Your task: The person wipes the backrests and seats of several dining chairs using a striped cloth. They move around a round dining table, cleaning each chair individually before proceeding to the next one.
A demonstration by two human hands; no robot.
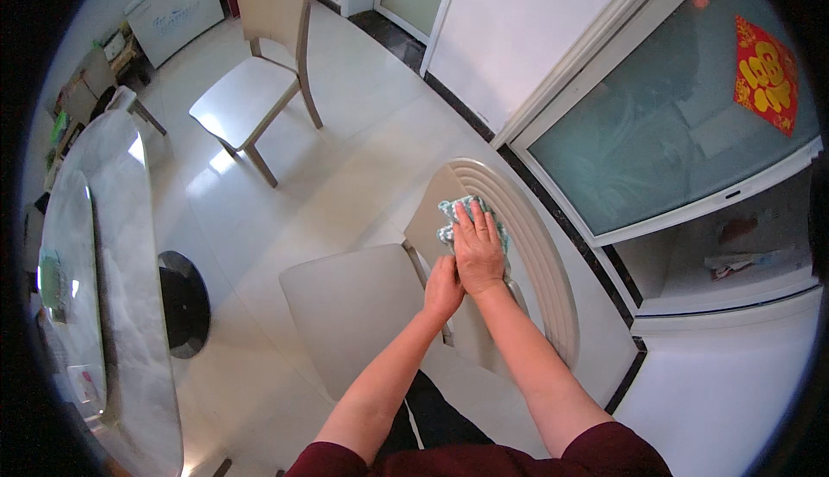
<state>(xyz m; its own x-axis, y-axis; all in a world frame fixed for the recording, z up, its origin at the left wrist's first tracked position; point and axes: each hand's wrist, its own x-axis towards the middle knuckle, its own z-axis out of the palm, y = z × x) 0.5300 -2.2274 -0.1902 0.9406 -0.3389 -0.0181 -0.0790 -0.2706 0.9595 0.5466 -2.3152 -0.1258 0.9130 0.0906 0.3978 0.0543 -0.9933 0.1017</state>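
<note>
Just right of the middle, a beige dining chair (353,296) stands before me, its ridged backrest (531,237) towards me. My right hand (480,250) lies with fingers extended over a crumpled green-and-white cloth (453,208), pressing it against the inner side of the backrest near its top rail. My left hand (443,288) is curled beside the right wrist, on the chair back; what its fingers hold, if anything, is hidden.
A second beige chair (249,88) stands on the tiled floor ahead. At left is a marble-look round table (133,218) with a turntable (74,341) and dark base (184,302). A sliding glass door (647,127) and white wall (531,30) border the right.
</note>
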